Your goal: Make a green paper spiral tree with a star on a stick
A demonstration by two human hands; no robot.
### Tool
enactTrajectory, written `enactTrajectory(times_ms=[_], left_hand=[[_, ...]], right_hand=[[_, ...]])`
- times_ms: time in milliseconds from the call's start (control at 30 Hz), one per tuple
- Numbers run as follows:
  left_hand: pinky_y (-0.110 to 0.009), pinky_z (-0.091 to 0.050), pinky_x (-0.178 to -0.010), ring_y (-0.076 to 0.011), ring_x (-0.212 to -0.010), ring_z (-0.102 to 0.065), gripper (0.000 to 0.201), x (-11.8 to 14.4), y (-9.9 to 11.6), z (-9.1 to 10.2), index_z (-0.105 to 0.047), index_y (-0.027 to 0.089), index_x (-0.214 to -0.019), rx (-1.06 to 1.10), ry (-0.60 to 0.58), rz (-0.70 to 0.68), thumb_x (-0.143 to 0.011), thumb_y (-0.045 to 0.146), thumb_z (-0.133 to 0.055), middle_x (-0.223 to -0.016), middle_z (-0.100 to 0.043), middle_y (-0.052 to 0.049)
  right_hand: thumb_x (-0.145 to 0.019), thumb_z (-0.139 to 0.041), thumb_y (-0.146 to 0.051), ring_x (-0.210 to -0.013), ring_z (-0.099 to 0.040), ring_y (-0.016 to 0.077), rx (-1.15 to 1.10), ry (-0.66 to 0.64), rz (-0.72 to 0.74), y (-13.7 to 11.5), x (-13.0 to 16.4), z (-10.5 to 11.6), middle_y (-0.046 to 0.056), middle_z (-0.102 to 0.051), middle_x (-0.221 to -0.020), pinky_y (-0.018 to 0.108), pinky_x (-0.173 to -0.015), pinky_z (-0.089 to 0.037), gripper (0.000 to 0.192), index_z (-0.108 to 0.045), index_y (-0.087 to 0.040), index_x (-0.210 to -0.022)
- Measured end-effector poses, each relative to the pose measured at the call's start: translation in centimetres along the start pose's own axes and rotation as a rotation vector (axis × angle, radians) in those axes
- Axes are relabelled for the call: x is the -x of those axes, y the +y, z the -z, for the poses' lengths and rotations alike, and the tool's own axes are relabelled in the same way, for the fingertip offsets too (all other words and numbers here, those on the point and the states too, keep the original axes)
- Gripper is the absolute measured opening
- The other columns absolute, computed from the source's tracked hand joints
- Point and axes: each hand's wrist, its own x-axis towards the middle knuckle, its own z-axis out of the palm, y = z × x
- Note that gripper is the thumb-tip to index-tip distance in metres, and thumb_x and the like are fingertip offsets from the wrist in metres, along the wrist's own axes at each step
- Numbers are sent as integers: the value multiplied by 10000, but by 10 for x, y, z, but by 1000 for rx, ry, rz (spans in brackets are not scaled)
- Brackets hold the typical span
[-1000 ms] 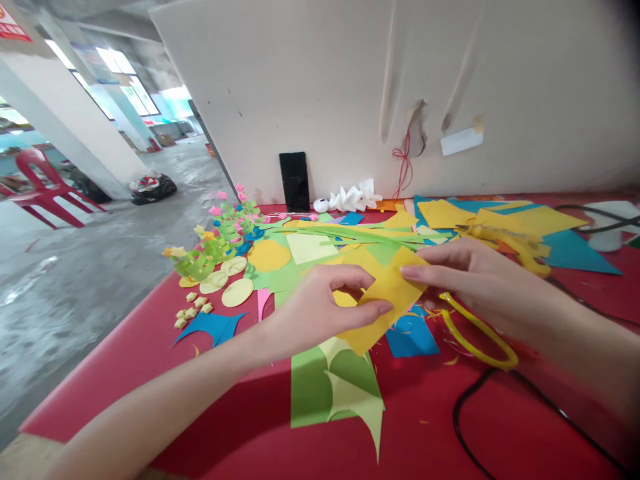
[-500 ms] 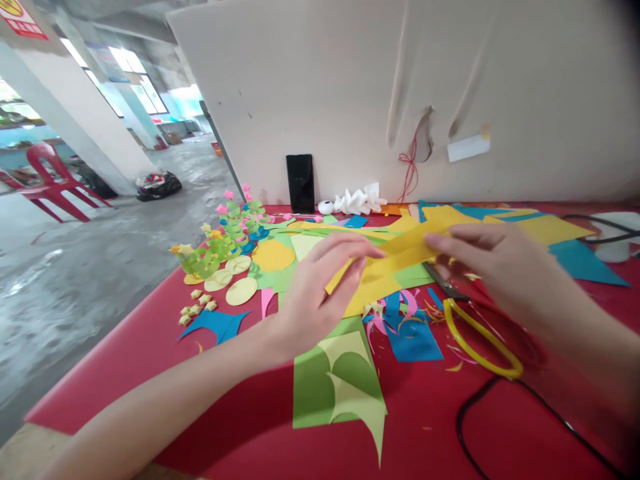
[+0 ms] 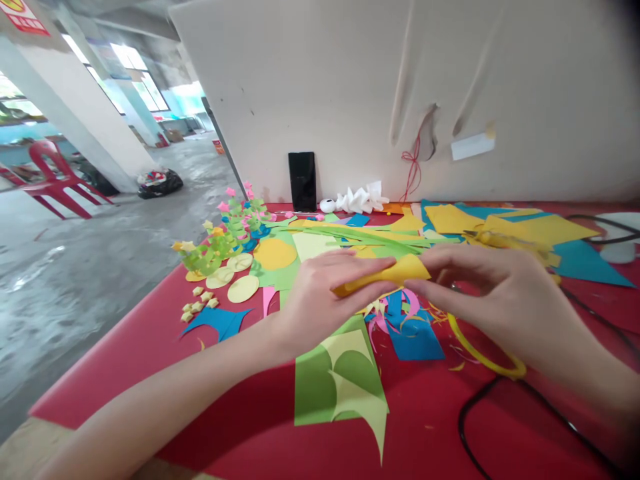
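Yellow paper (image 3: 395,273) held folded at frame centre, pinched between left hand (image 3: 320,293) and right hand (image 3: 500,293) fingers above table (image 3: 150,347). Folding step judged underway; crease needs pressing flat.

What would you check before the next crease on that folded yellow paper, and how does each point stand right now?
1. Left hand grips the yellow paper: ok.
2. Right hand pinches its other end: ok.
3. Paper lifted off the red table: ok.
4. Edges lined up in the fold: cannot tell.
5. Space beneath free of scraps: not ok, blue scrap lies there.
6. Black cable away from the hands: ok.
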Motion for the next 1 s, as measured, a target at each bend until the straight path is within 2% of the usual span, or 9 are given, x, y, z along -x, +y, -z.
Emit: enactTrajectory(times_ms=[100,167,233,467,567,667,800,933,1000], left_hand=[[-197,-533,-622,-145,-749,-691,239,1,5,1,-686,143,-992,126,-33,122,-804,263,-601,-898,-738,-42],[-195,-540,-646,-148,-781,-691,240,1,8,2,-687,166,-998,194,-71,210,-815,281,-584,-937,-731,-27],[-214,-544,-684,-159,-827,-684,243,1,10,3,-688,188,-1002,235,-116,272,-830,302,-559,-970,-723,-20],[-339,-358,-1039,-118,-731,-658,212,0,8,1,-685,193,-989,128,-173,150,-853,238,-528,-906,-735,5],[-269,-477,-859,-123,-712,-649,218,-1,11,1,-695,148,-922,112,-179,158,-861,235,-505,-846,-733,-28],[-206,-490,-631,-132,-701,-648,255,-2,15,2,-682,128,-908,141,-287,235,-884,240,-454,-818,-722,-48],[-207,-496,-587,-134,-643,-650,243,-2,18,3,-670,118,-868,214,-328,358,-874,257,-471,-748,-711,-51],[-213,-537,-585,-154,-706,-685,227,-2,18,1,-652,119,-868,504,-362,575,-868,265,-479,-811,-719,-76],[-213,-547,-590,-151,-715,-688,215,-3,18,0,-648,123,-873,612,-373,636,-865,260,-483,-829,-723,-78]], right_hand=[[-695,-691,-368,-577,-526,100,26,103,36,1,1,3,-23,-571,-768,218,-503,-452,223,-569,-240,-832],[-714,-679,-350,-634,-540,101,60,94,91,1,1,5,-20,-578,-894,224,-544,-463,244,-574,-277,-921],[-740,-662,-331,-638,-535,105,119,57,121,-1,2,7,-24,-598,-886,237,-550,-450,168,-604,-293,-893],[-734,-668,-309,-548,-504,113,168,37,117,-6,2,8,-35,-599,-649,257,-492,-399,57,-627,-271,-723],[-729,-666,-355,-520,-497,105,164,9,99,-6,1,5,-39,-601,-628,248,-462,-395,95,-638,-264,-727],[-732,-661,-377,-542,-534,121,159,7,67,-6,1,4,-32,-633,-634,255,-478,-413,115,-659,-265,-706],[-705,-666,-425,-575,-591,167,167,23,2,-2,-1,15,-12,-666,-651,278,-467,-426,159,-687,-273,-663],[-710,-648,-477,-539,-587,185,179,173,-88,4,-3,31,14,-667,-670,286,-415,-407,226,-689,-256,-735],[-738,-622,-477,-553,-583,171,201,158,-47,5,-3,32,14,-672,-726,280,-423,-411,230,-675,-255,-770]])
